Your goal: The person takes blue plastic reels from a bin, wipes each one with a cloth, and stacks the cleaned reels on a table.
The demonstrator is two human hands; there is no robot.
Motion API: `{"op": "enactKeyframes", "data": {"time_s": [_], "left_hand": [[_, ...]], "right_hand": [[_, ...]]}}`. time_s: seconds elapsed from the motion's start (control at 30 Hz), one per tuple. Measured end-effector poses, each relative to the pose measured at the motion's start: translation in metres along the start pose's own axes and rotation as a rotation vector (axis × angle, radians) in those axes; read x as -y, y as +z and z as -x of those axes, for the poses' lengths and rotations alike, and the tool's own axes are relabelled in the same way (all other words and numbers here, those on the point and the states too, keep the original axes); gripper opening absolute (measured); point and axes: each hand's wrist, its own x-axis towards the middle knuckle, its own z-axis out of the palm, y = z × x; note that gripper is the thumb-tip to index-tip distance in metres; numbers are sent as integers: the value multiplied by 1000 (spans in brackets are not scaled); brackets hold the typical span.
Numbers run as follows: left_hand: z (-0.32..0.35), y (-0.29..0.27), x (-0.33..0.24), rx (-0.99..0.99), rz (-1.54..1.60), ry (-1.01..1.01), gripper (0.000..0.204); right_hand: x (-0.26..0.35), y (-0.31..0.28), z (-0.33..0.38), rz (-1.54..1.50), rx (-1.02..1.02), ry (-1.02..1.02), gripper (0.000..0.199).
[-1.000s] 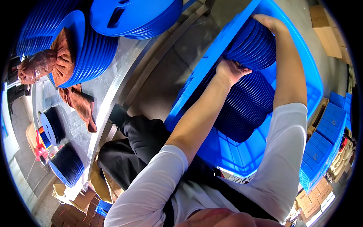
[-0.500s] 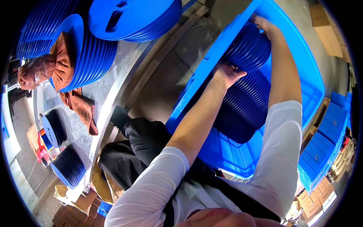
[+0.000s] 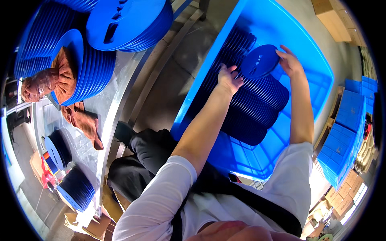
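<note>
Rows of dark blue slotted plastic discs (image 3: 251,105), stacked on edge, fill part of a large bright blue plastic bin (image 3: 317,90). On top, one disc (image 3: 259,62) shows its round face with small cutouts in the middle. My left hand (image 3: 230,80) is beside that disc's left rim, fingers loosely bent and apart, nothing visible in it. At the opposite rim my right hand (image 3: 290,62) has its fingers spread, with fingertips at or very near the edge. Whether either hand presses on the disc is hard to see.
Left of the bin stands a metal-topped table (image 3: 120,86) with large blue disc stacks (image 3: 96,64), a brown cloth (image 3: 82,124) and dark wound spools (image 3: 76,186). Blue crates (image 3: 343,140) stand at the right, and cardboard boxes (image 3: 333,20) at the far right.
The disc stack between my hands has turned from lying on edge to showing a flat face upward. My right hand has come nearer and its fingers have spread; my left has shifted slightly left.
</note>
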Motion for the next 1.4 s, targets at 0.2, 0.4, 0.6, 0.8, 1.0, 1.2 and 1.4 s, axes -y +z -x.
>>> {"op": "enactKeyframes", "data": {"time_s": [0.2, 0.4, 0.6, 0.8, 1.0, 1.2, 1.4], "left_hand": [[-2, -19, 11, -162, -139, 219, 40], [22, -6, -1, -80, -249, 266, 37], [89, 37, -5, 75, -397, 369, 32], [157, 49, 7, 268, -575, 393, 32], [193, 16, 13, 194, -648, 427, 34], [185, 3, 14, 160, -659, 435, 31], [185, 4, 17, 152, -690, 430, 31]], "right_hand": [[-21, -91, 122, -95, -148, -100, 59], [-56, -115, 164, 290, -485, -376, 58], [-70, -95, 157, 680, -650, -382, 62], [-119, -139, 113, 606, -616, -264, 62], [-136, -146, 98, 479, -591, -289, 61], [-83, -107, 153, 730, -675, -366, 62], [-104, -110, 144, 838, -725, -291, 64]]}}
